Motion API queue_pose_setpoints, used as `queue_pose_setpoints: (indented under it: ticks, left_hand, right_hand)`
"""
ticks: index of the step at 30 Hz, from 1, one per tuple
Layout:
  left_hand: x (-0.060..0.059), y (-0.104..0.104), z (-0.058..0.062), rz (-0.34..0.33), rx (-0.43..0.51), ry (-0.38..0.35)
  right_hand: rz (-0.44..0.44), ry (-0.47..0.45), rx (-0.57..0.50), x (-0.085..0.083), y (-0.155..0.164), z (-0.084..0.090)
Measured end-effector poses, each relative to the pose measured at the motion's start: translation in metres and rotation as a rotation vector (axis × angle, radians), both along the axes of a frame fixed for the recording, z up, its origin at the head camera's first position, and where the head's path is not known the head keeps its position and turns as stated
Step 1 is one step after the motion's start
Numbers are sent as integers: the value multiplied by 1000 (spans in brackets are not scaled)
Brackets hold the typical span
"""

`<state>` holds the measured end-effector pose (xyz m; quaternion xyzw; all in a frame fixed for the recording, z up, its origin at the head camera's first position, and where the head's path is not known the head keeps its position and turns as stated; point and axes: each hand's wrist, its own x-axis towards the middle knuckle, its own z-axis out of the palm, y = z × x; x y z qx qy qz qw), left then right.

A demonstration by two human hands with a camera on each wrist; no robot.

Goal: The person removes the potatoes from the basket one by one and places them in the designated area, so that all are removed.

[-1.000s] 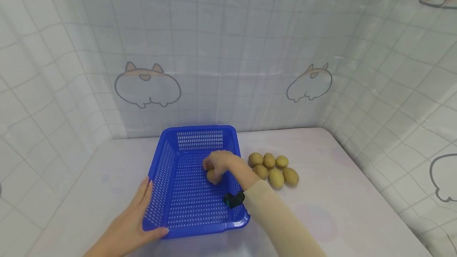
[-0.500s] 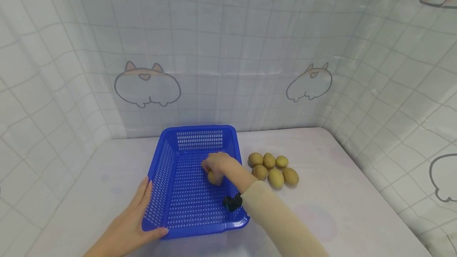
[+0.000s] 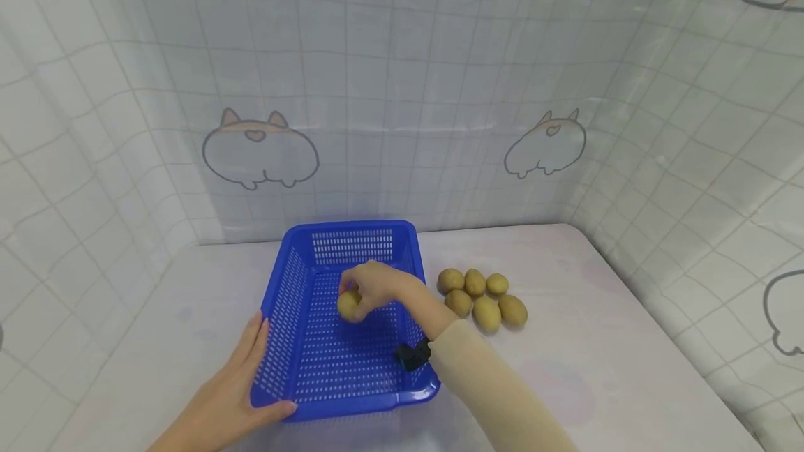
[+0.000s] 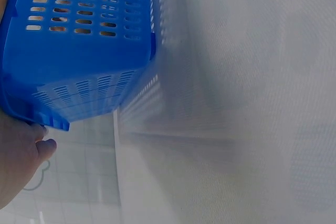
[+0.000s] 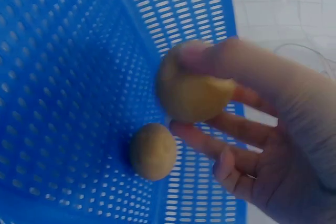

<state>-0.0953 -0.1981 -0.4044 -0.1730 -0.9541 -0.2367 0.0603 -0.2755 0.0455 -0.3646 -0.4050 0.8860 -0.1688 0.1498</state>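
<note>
In the head view my right hand [image 3: 375,288] reaches into a blue slotted basket [image 3: 352,405]. Its thumb and fingers grip a yellow-brown potato [image 3: 348,306] above the basket floor; the right wrist view shows this potato [image 5: 191,90] close up. Below it a second potato [image 5: 153,151] lies on the floor near a side wall, hidden behind the hand in the head view. My left hand [image 3: 225,389] spans the basket's near left corner, straight fingers along the left rim and thumb at the front rim. Part of that hand [image 4: 21,153] appears beside the rim in the left wrist view.
Several more potatoes [image 3: 486,314] lie in a cluster on the white tabletop [image 3: 597,354], to the right of the basket. A small black device [image 3: 412,354] sits at my right wrist. White tiled-pattern sheeting [image 3: 440,89] with cartoon animals hangs behind and at both sides.
My right hand has shifted left and a little up inside the basket, carrying the potato toward the basket's middle. The left hand and the cluster have stayed put.
</note>
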Motion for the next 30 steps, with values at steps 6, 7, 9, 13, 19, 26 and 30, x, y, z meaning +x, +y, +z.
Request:
queue_pose_setpoints:
  ticks: [6,7,9,13,19,26,30]
  left_hand:
    - [-3,0,0,-2,-4,-12]
    - [-3,0,-1,-3,-4,-9]
    - [-3,1,-1,-11,1,8]
    - [-4,1,0,-21,5,17]
    - [-4,0,-1,5,-4,-40]
    - [-4,-1,-4,50,-37,-99]
    - [-6,1,-4,66,-53,-136]
  right_hand:
    - [50,104,-236,1,1,17]
    - [56,129,-275,3,1,20]
    - [62,167,-345,6,2,26]
    - [56,222,-467,15,5,35]
    - [39,275,-604,27,11,48]
    - [84,359,-703,29,15,54]
    - [104,403,-777,32,22,56]
